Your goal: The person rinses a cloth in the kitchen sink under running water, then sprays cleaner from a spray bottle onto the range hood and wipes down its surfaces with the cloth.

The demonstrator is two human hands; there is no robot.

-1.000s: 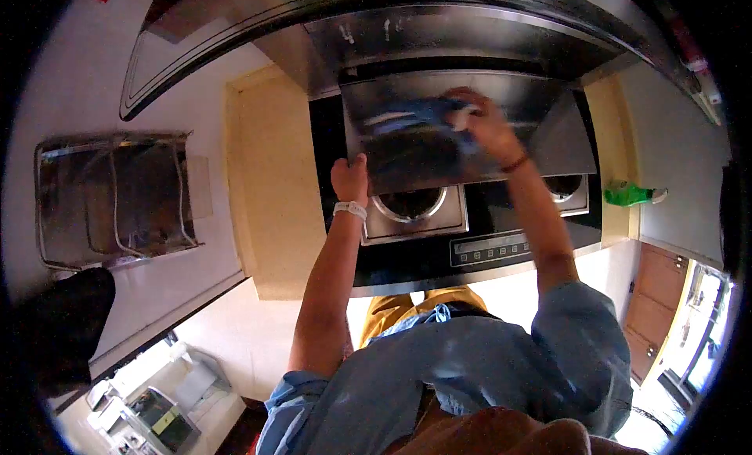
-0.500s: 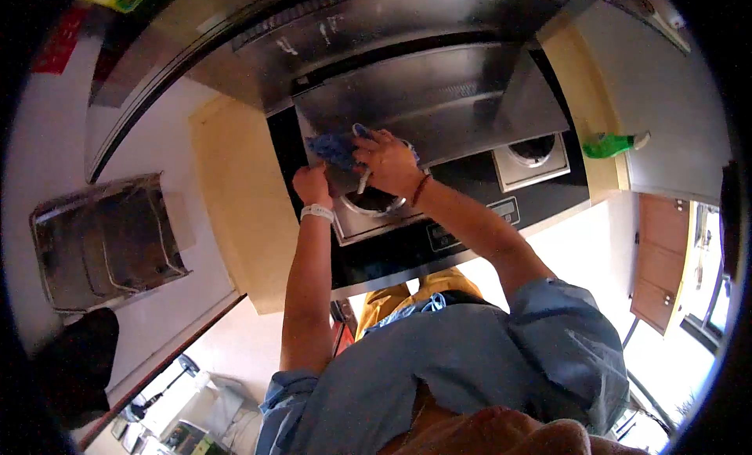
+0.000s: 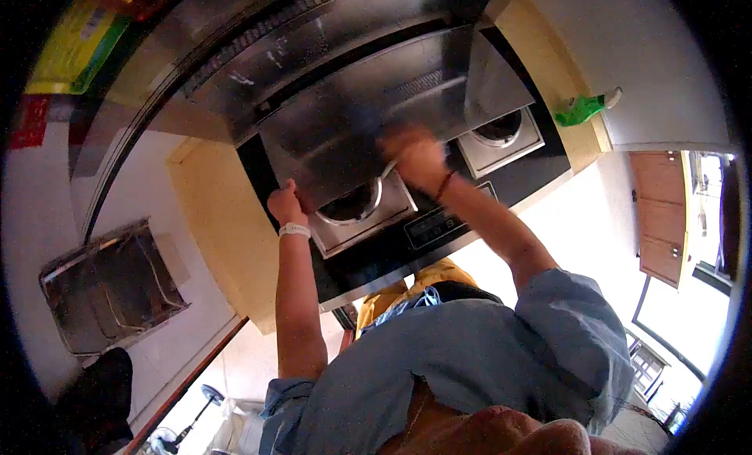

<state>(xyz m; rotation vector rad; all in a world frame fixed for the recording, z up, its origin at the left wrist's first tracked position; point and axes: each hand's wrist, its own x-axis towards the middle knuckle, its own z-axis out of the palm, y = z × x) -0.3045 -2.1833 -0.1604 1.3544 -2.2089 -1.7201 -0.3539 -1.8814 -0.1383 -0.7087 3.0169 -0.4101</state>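
My left hand (image 3: 287, 204) is closed at the lower left corner of a tilted stainless-steel panel (image 3: 329, 134), its thumb pointing up. Smeared by motion, my right hand (image 3: 417, 159) is over the panel's lower edge. Only a faint bluish blur by its fingers shows of the blue cloth, and a pale strip (image 3: 388, 170) sticks out below the hand. Under the panel is the left burner (image 3: 352, 206) with its round ring and square steel tray. The right burner (image 3: 499, 132) lies beyond my right hand.
The black cooktop (image 3: 368, 271) has a control panel (image 3: 435, 229) at its front. A green spray bottle (image 3: 581, 110) lies on the beige counter to the right. Another beige counter (image 3: 215, 220) is on the left, with a wire rack (image 3: 117, 287) beyond. The hood's dark edge (image 3: 129, 153) curves overhead.
My right hand has swept right along the panel and blurred, and the blue cloth no longer shows clearly. My left hand stays at the panel's corner. The whole view has shifted and turned slightly.
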